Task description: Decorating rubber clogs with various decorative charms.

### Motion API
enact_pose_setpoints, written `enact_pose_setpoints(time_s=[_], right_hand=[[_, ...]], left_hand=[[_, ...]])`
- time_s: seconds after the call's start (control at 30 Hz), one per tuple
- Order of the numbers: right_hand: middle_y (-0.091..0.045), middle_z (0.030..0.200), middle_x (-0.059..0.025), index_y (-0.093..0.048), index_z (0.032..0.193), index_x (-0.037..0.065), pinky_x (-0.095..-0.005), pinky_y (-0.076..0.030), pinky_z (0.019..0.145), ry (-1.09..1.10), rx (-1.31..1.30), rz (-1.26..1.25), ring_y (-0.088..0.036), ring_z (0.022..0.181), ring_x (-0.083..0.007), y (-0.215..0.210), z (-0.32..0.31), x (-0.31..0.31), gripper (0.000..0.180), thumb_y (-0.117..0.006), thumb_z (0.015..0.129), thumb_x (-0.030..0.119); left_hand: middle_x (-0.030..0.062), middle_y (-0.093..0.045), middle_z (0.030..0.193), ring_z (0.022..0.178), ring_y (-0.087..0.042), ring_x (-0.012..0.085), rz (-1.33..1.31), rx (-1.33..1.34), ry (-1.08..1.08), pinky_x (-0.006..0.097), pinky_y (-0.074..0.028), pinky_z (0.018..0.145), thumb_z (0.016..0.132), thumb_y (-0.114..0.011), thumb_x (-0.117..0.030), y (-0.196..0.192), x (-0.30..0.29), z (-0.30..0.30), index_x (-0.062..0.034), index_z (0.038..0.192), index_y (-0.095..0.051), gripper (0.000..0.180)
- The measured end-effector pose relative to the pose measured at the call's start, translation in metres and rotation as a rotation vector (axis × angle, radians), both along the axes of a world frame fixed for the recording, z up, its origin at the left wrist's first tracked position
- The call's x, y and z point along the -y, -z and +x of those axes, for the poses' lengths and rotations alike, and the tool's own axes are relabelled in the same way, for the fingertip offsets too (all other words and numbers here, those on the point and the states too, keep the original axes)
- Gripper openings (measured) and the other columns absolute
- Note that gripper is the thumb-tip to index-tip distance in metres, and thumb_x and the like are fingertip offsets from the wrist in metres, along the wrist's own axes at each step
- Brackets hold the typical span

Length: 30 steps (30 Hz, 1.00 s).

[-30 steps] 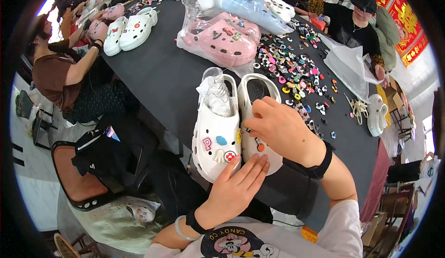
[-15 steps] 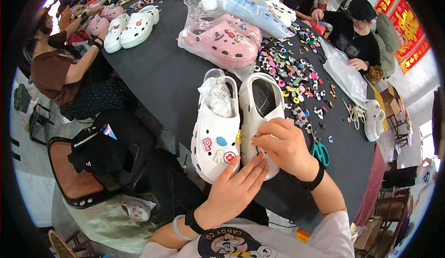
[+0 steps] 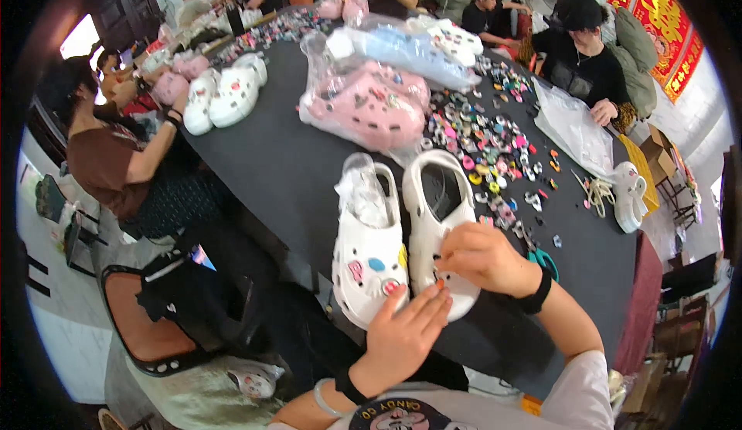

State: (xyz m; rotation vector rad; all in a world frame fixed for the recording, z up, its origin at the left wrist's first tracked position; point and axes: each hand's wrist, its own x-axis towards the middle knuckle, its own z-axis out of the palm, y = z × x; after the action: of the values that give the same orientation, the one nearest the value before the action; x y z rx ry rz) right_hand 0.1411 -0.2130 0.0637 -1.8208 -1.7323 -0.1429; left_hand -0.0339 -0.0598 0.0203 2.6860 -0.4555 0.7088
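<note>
Two white clogs stand side by side on the dark table before me, toes toward me. The left clog [image 3: 363,287] carries several charms, among them a pink letter, a blue oval and a round red-and-white one; clear plastic [image 3: 361,198] is stuffed in its opening. My left hand [image 3: 403,342] lies with fingers outstretched across the toes, fingertips on the right clog [image 3: 420,233]. Just above them, my right hand [image 3: 488,261] bends its fingers in a pinch at the right clog's upper. What it pinches is hidden. A small orange spot shows beside my left fingertips.
Loose colourful charms [image 3: 495,148] spread beyond the clogs on the right. Teal-handled scissors [image 3: 544,261] lie beside my right wrist. Bagged pink clogs [image 3: 375,109] sit ahead; another white pair [image 3: 234,93] stands far left. People sit around the table [image 3: 263,159].
The view has shifted, so the clogs and my hands appear lower in the picture. Both hands keep nearly the same places on the clogs.
</note>
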Motion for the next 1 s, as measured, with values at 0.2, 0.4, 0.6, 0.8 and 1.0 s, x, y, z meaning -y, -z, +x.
enact_pose_setpoints(time_s=[0.2,0.4,0.6,0.8,1.0], right_hand=[[-0.066,0.109,-0.0105,-0.069,0.097,0.008,-0.0413,-0.052,0.089,-0.100,-0.023,-0.043,-0.064,0.105,-0.0295,-0.002,-0.009,0.016,0.025,-0.071,0.073,0.001],[-0.063,0.089,-0.0082,-0.062,0.092,0.003,-0.0284,-0.048,0.068,0.675,-0.345,0.423,-0.060,0.076,-0.0174,-0.034,-0.012,0.084,0.028,-0.072,0.071,-0.012],[-0.063,0.110,-0.0128,-0.060,0.110,0.002,-0.0342,-0.052,0.078,0.894,-0.291,0.161,-0.065,0.096,-0.0293,-0.030,0.008,0.091,0.035,-0.070,0.078,-0.006],[-0.063,0.116,-0.0173,-0.058,0.125,0.003,-0.0412,-0.051,0.089,0.628,-0.298,-0.053,-0.063,0.106,-0.0359,-0.023,0.009,0.066,0.043,-0.072,0.086,0.017],[-0.064,0.112,-0.0113,-0.063,0.120,0.006,-0.0372,-0.055,0.081,0.440,-0.326,-0.023,-0.066,0.099,-0.0278,-0.009,-0.002,0.047,0.041,-0.074,0.081,0.011]], left_hand=[[0.0019,-0.067,0.123,0.120,-0.059,0.0163,-0.030,-0.004,-0.028,0.040,-0.040,0.103,0.085,-0.067,-0.021,0.015,0.001,0.006,-0.0098,0.116,-0.069,0.033],[0.0028,-0.068,0.120,0.119,-0.059,0.0182,-0.018,0.137,-0.051,0.045,-0.039,0.106,0.081,-0.069,-0.020,-0.011,0.016,-0.006,-0.0083,0.111,-0.070,0.033],[0.0039,-0.065,0.123,0.120,-0.058,0.0193,0.027,0.080,-0.004,0.041,-0.040,0.104,0.083,-0.067,-0.018,-0.005,0.010,0.004,-0.0080,0.116,-0.068,0.035],[0.0016,-0.064,0.132,0.125,-0.057,0.0181,0.077,-0.047,-0.051,0.043,-0.032,0.107,0.083,-0.073,-0.019,-0.002,0.003,0.003,-0.0094,0.123,-0.067,0.042],[0.0025,-0.066,0.129,0.123,-0.059,0.0199,0.077,-0.064,-0.037,0.044,-0.029,0.110,0.084,-0.072,-0.020,-0.002,0.006,0.010,-0.0094,0.122,-0.068,0.040]])
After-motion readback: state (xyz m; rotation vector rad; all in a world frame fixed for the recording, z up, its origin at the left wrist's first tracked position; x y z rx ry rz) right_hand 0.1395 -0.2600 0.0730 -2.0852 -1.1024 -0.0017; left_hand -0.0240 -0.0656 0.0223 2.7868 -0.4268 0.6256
